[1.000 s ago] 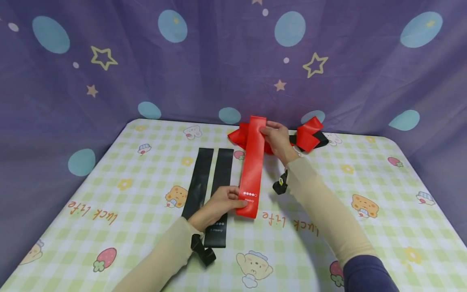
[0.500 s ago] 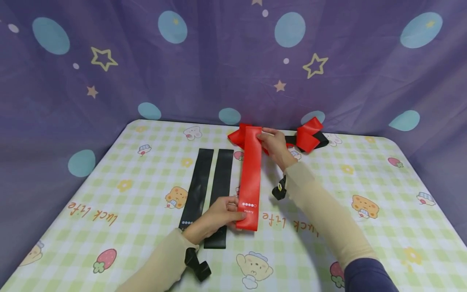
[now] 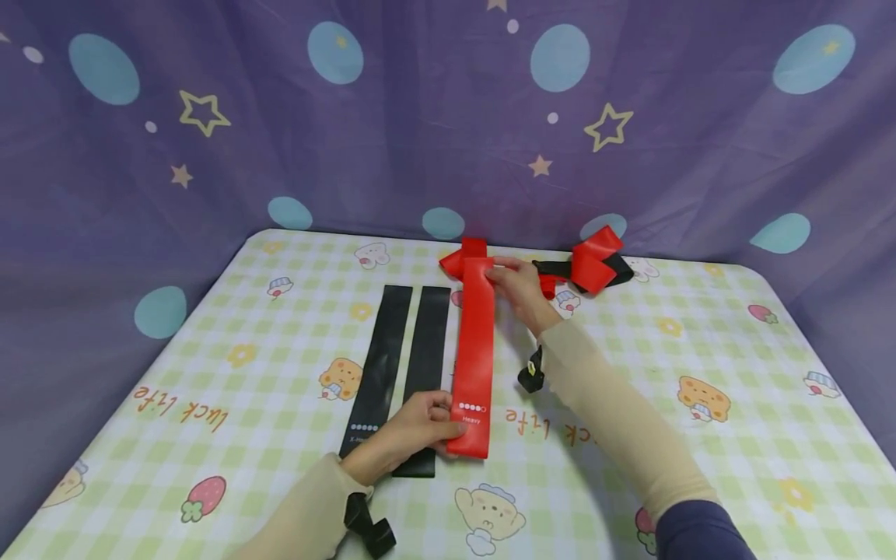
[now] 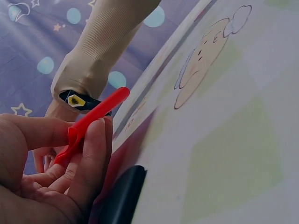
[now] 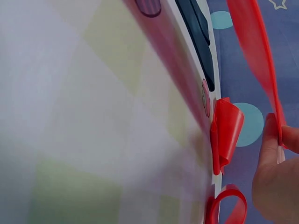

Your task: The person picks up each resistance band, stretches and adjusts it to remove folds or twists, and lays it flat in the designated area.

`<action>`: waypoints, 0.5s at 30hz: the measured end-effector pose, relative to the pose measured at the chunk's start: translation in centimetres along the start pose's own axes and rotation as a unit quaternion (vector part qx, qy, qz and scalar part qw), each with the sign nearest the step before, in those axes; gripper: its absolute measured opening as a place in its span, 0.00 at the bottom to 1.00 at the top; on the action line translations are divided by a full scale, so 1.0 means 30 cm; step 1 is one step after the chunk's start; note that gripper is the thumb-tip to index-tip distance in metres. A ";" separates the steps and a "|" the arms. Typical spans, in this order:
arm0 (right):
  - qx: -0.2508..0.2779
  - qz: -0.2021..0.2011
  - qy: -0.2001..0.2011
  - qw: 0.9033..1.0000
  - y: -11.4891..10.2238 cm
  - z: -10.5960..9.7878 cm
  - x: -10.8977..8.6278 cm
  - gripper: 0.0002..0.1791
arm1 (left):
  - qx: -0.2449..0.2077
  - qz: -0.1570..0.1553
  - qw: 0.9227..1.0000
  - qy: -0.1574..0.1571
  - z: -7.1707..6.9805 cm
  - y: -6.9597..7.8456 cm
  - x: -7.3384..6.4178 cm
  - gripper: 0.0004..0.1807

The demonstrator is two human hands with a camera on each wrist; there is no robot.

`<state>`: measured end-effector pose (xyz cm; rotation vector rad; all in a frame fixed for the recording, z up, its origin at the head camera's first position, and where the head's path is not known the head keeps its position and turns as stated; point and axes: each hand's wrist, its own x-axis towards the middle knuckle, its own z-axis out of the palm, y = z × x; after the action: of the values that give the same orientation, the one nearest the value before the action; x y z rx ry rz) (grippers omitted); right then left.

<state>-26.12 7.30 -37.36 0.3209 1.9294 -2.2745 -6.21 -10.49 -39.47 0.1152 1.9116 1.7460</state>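
A flat red resistance band [image 3: 476, 342] marked "Heavy" is stretched lengthwise between both hands. My left hand [image 3: 406, 432] pinches its near end between thumb and fingers; the left wrist view shows the folded red edge in that grip. At the far end, my right hand [image 3: 521, 288] pinches the band's right edge. In the right wrist view the red band [image 5: 257, 51] hangs above the tabletop, apart from it. Two black resistance bands [image 3: 381, 350] lie side by side to the left, the inner one [image 3: 427, 342] partly covered by my left hand.
Crumpled red bands [image 3: 453, 263] lie at the table's back edge, partly hidden by the held band and right hand. A red and black tangle [image 3: 598, 260] lies further right. The patterned tablecloth [image 3: 700, 327] runs up to a purple curtain [image 3: 448, 117].
Both hands have moved toward the near side and slightly left with the red band, bringing it closer alongside the black bands. The black bands have stayed in place.
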 end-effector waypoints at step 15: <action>-0.062 0.020 -0.053 0.996 0.023 0.013 -0.020 0.22 | 0.019 -0.010 1.000 -0.001 0.008 -0.008 -0.028 0.17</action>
<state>-25.40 6.79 -37.81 0.2166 1.9794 -2.0913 -5.32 -10.67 -39.42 0.1123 1.9382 1.6970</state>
